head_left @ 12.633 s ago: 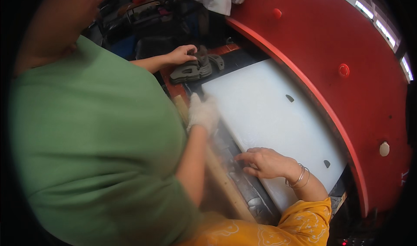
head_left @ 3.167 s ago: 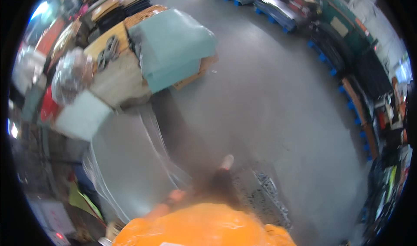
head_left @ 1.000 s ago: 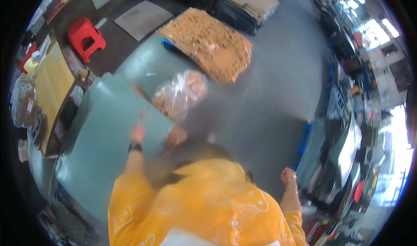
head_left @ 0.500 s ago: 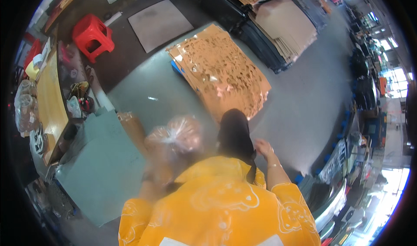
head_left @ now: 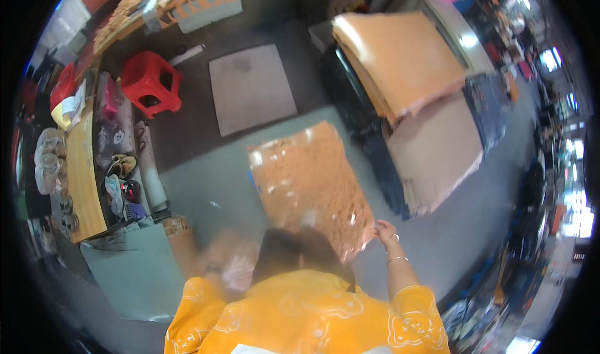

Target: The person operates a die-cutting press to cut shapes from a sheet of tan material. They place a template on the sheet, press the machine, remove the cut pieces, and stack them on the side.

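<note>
On the right, my right hand [head_left: 384, 230] is out with its fingers curled together, beside the right edge of a stack of brown die-cut sheets [head_left: 306, 173]. Whether its fingertips touch the stack or hold anything is hidden. My left hand [head_left: 215, 263] is low at the left, smeared by motion, so its fingers do not show. Next to it a clear plastic bag [head_left: 239, 269] appears, blurred, with pale brownish contents. I cannot tell if that hand grips the bag.
A red plastic stool [head_left: 151, 82] and a pale flat sheet [head_left: 250, 90] are beyond the stack. Brown boards [head_left: 400, 60] and greyish sheets [head_left: 437, 157] are piled at the right. A green-grey panel [head_left: 131, 273] and a wooden bench [head_left: 86, 179] border the left.
The view has shifted, so the floor and stacks sit lower in it. My right hand now appears at the stack's edge, where before it was apart from it. The bag appears lower and more blurred.
</note>
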Available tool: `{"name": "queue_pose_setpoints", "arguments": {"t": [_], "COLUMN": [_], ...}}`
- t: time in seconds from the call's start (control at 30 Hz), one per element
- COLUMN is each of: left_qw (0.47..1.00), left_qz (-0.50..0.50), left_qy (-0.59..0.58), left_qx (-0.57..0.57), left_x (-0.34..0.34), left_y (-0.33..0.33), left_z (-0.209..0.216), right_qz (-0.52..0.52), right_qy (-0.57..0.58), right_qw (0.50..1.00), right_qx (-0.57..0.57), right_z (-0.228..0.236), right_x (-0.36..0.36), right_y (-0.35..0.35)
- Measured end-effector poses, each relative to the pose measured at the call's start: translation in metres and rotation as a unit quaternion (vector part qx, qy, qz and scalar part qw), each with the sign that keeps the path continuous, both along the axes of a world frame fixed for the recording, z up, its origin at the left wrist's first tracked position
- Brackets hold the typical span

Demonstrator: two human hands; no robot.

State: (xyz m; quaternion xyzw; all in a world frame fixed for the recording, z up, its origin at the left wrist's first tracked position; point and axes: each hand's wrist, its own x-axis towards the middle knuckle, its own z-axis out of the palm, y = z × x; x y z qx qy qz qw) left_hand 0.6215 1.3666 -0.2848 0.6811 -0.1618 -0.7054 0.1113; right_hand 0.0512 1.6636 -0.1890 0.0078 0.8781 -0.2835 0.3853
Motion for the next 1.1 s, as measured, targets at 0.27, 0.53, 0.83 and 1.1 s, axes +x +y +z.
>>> {"name": "queue_pose_setpoints", "arguments": {"t": [0.27, 0.53, 0.83, 1.1], "left_qw": [0.967, 0.951, 0.711, 0.597], "left_qz": [0.188, -0.013, -0.046, -0.096], "left_qy": [-0.156, -0.106, -0.034, -0.427], "left_qx": [0.075, -0.289, -0.701, -0.672], "left_x": [0.057, -0.169, -0.331, -0.289], "left_y": [-0.028, -0.37, -0.682, -0.984], "left_z": [0.034, 0.13, 0.361, 0.288], "right_qz": [0.295, 0.224, 0.335, 0.415], "right_qy": [0.028, -0.109, -0.016, 0.145], "right_qw": [0.943, 0.956, 0.798, 0.833], "right_qx": [-0.149, -0.156, -0.501, -0.335], "right_z": [0.023, 0.097, 0.208, 0.19], "right_x": [-0.114, -0.149, -0.232, -0.19], "right_y": [-0.314, -0.548, -0.942, -1.238]}}
